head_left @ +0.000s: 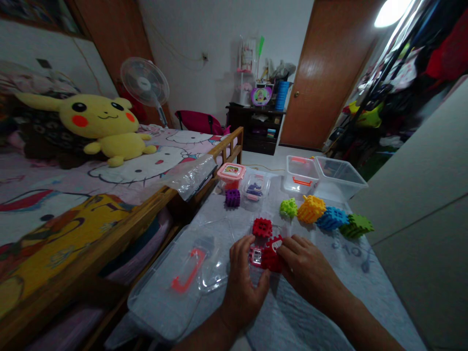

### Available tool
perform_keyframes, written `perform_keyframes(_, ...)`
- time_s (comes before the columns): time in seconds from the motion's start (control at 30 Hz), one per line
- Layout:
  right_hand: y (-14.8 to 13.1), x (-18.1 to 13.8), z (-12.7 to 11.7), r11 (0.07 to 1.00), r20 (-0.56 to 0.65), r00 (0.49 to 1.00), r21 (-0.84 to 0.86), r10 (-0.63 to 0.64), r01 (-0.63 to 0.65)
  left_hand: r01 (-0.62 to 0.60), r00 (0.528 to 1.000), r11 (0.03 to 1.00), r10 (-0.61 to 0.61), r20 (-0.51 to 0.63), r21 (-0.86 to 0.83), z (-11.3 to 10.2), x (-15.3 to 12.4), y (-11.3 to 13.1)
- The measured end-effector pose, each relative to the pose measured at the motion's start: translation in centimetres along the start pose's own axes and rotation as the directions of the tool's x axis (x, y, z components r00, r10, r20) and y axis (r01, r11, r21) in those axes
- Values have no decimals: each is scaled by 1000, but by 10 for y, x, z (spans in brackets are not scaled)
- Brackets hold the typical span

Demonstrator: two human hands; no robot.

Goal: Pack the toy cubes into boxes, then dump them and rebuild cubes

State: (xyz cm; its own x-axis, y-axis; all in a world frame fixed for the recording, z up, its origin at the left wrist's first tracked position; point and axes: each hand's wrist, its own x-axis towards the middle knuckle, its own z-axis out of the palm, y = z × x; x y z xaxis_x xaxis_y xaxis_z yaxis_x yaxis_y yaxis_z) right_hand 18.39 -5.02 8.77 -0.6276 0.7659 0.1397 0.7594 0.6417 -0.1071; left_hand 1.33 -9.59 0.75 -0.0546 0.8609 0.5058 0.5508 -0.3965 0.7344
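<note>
Both hands work on red toothed plastic blocks (271, 253) on a grey cloth-covered table (329, 292). My left hand (243, 278) curls round a small pink-and-white piece at the left of the red cluster. My right hand (305, 270) pinches the red pieces from the right. A finished red block cube (262, 227) sits just beyond the fingers.
Assembled cubes in lime (288, 207), orange (311, 208), blue (332, 218) and green (356, 225) line the right; a purple one (232, 197) sits farther back. Clear bins (340, 175), small lidded boxes (231, 174) and a clear lid with orange handle (186, 273) surround them. A bed (91, 195) lies left.
</note>
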Motion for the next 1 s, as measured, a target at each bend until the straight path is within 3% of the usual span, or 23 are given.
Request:
perform_keyframes(0.23, 4, 4, -15, 975, 191, 981, 221, -27, -16, -53, 998, 998, 53, 15, 27, -3, 1, 2)
perform_keyframes(0.53, 12, 5, -32, 915, 146, 989, 401, -11, -48, -47, 998, 999, 46, 41, 11, -4, 3, 0)
perform_keyframes(0.6, 13, 9, -30, 931, 99, 995, 359, 30, -64, -45, 998, 999, 45, 49, 7, -4, 3, 0)
perform_keyframes(0.7, 11, 14, -19, 978, 16, 990, 150, 143, -144, -41, 998, 999, 41, 49, 10, -3, 2, -1)
perform_keyframes(0.8, 3, 16, -5, 984, 3, 984, -21, 176, -176, -46, 998, 999, 46, 41, 13, -3, 0, -1)
perform_keyframes(1.0, -1, 7, -6, 980, 101, 983, 111, 153, -164, -55, 998, 998, 54, 38, 13, -3, 1, 0)
